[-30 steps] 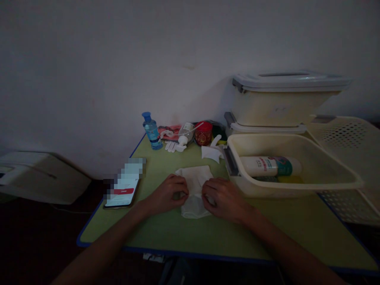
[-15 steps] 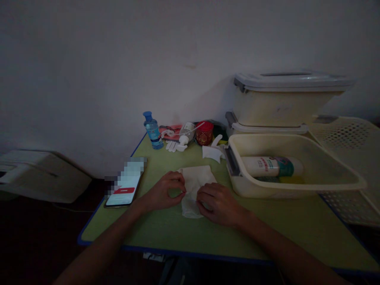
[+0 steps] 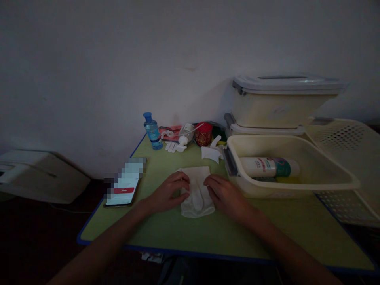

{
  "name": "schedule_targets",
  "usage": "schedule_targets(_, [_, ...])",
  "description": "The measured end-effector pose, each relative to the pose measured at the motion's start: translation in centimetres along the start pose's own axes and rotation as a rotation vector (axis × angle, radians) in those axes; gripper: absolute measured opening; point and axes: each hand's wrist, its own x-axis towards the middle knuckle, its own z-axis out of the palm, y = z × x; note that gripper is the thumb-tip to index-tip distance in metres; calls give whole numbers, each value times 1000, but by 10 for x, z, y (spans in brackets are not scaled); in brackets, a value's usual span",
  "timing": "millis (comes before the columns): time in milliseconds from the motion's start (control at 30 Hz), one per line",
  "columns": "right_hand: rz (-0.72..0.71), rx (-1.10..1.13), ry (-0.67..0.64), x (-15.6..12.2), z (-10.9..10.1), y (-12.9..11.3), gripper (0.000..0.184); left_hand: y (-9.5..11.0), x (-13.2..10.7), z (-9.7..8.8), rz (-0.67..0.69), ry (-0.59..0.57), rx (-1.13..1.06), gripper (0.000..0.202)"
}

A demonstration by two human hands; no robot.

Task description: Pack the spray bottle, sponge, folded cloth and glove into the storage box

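A white cloth glove [image 3: 196, 193] lies flat on the green table [image 3: 166, 233] in front of me, its fingers pointing toward me. My left hand [image 3: 168, 193] rests on the glove's left edge with its fingers curled and pressing down on the cloth. My right hand [image 3: 226, 196] sits at the glove's right edge, fingers bent, their tips touching the fabric. Both forearms reach in from the bottom of the view.
A phone [image 3: 123, 189] with a lit screen lies at the left edge. At the back stand a blue bottle [image 3: 152, 131], a red cup [image 3: 203, 134], more white gloves [image 3: 175, 146] and a tissue [image 3: 211, 153]. A cream tub [image 3: 341, 178] holding a lotion bottle [image 3: 268, 167], stacked lidded boxes [image 3: 282, 101] and a perforated basket [image 3: 347, 146] fill the right.
Both hands moved up the glove. The right hand slid off its lower part to the right edge, so the glove's fingers now show spread flat between my hands.
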Motion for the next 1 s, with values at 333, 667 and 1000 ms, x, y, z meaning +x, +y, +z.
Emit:
schedule_targets(333, [202,-135,-179,-1,-5,0,12,1,0,17,130,-314,170,52])
schedule_targets(667, [223,-308,-215,0,4,2,22,3,2,16,128,-341,195,51])
schedule_targets(1000, [262,-360,-169,1,11,0,25,2,1,18,119,-350,212,53])
